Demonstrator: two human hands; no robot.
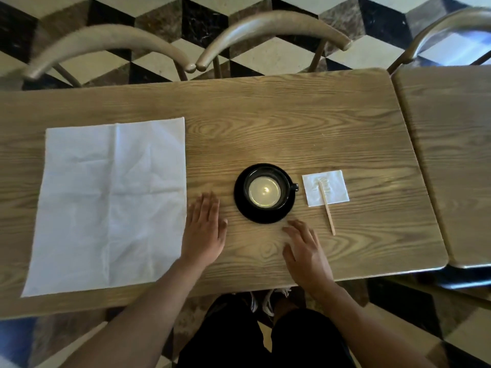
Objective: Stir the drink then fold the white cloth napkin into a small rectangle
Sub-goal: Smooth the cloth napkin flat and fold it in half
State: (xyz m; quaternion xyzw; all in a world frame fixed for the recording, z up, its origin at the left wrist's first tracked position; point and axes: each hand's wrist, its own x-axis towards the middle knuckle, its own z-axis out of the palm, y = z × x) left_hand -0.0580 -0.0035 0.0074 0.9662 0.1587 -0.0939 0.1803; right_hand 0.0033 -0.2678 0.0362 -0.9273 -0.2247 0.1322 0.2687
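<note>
A black cup (265, 191) of pale milky drink stands on a black saucer (261, 217) near the middle of the wooden table (305, 123). To its right a wooden stir stick (327, 208) lies with its upper end on a small white paper napkin (325, 187). The large white cloth napkin (106, 203) lies spread flat on the table's left side. My left hand (204, 229) rests flat on the wood between the cloth and the saucer, fingers apart, holding nothing. My right hand (305, 251) rests flat just below the saucer, left of the stick, also empty.
Two wooden chair backs (111, 41) (271, 25) stand beyond the table's far edge. A second table (451, 155) adjoins on the right with another chair (446, 27) behind it. My knees and shoes show below the near edge, above a patterned tile floor.
</note>
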